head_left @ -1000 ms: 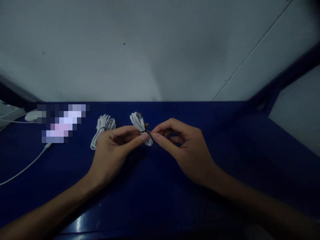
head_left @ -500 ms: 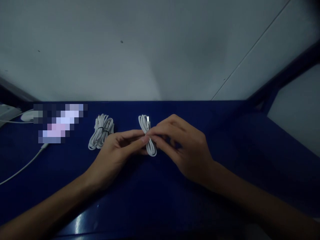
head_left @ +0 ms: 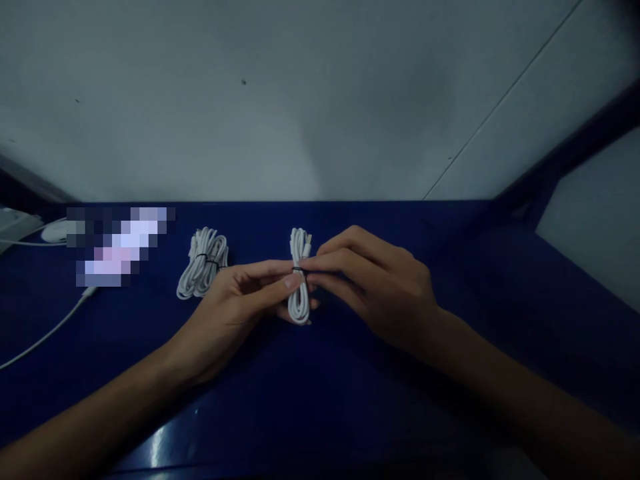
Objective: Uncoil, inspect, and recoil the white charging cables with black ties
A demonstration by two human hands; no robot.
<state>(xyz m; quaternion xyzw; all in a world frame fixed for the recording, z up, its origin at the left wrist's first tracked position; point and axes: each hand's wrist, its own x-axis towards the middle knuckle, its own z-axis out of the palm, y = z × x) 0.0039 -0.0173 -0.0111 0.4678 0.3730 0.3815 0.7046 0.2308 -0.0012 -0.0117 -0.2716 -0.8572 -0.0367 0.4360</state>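
A coiled white USB cable (head_left: 299,307) is held nearly upright between the thumb and fingers of my left hand (head_left: 240,297), its metal plug at the top right. Around the middle of the coil runs a thin black twist tie (head_left: 297,269). My right hand (head_left: 377,283) is closed in a pinch at the tie's right side, its fingertips against the coil; the tie's end is hidden by them. Just beyond my left hand lie coiled white cables (head_left: 200,267) bound with black ties, partly covered by that hand.
On the left of the blue table (head_left: 280,413) lies a pixelated bright object (head_left: 123,247) with a white cord (head_left: 55,343) attached. A white rounded item (head_left: 55,231) with a thin wire sits behind it. A pale wall (head_left: 250,133) rises at the table's back edge.
The coil has turned from a slant to nearly upright, and the black tie around it now shows more plainly. My right hand has shifted slightly right.
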